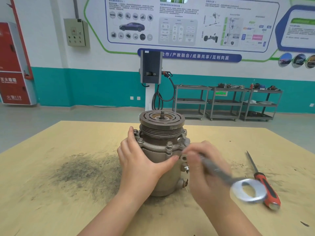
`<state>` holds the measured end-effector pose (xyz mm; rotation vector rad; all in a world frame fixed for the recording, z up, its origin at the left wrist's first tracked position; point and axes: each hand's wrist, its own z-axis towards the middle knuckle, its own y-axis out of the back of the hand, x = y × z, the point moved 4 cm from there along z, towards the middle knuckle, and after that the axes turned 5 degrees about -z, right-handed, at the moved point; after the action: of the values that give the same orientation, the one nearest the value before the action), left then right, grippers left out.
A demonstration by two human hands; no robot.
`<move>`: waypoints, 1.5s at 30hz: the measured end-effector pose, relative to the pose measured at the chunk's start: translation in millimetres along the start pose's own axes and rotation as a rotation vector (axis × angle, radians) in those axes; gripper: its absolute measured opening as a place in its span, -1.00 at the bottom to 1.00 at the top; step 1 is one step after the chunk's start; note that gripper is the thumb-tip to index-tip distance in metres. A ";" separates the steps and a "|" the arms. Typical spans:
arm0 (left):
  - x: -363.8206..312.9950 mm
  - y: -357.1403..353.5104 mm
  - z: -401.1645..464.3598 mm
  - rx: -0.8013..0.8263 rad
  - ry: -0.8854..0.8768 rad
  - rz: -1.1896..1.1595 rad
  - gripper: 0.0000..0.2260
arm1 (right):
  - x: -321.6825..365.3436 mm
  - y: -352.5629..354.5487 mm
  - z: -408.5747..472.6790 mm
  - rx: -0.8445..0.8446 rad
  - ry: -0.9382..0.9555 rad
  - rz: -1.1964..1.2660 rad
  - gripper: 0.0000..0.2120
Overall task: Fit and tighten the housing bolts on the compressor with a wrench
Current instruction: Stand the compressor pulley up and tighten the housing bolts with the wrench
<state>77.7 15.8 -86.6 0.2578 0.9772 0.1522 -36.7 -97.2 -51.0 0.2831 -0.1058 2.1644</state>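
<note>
Wrench [219,174] seemingly within right fingers [192,155]

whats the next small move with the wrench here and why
Probably bring the wrench up onto a flange bolt. The right hand holds it beside the compressor, its ring not visibly on any bolt head, while the left hand steadies the housing.
</note>
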 end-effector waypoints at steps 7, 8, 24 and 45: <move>3.5 -2.0 1.1 0.001 -0.029 0.004 0.20 | -33.8 13.7 14.1 -0.306 -0.859 0.644 -0.62; 3.7 -1.9 0.8 -0.001 -0.029 0.004 0.20 | -38.5 11.7 13.0 -0.303 -0.929 0.703 -0.62; 2.1 2.7 2.7 0.030 -0.008 0.007 0.30 | -1.1 2.3 0.6 -0.036 -0.040 0.004 -0.73; 0.3 2.3 1.7 0.031 -0.008 -0.009 0.27 | -56.9 9.9 11.0 -0.213 -1.149 0.903 -0.67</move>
<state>79.3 17.8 -85.3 0.2827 0.9729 0.1278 -11.7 -150.3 -53.8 1.5503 -1.3016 2.4881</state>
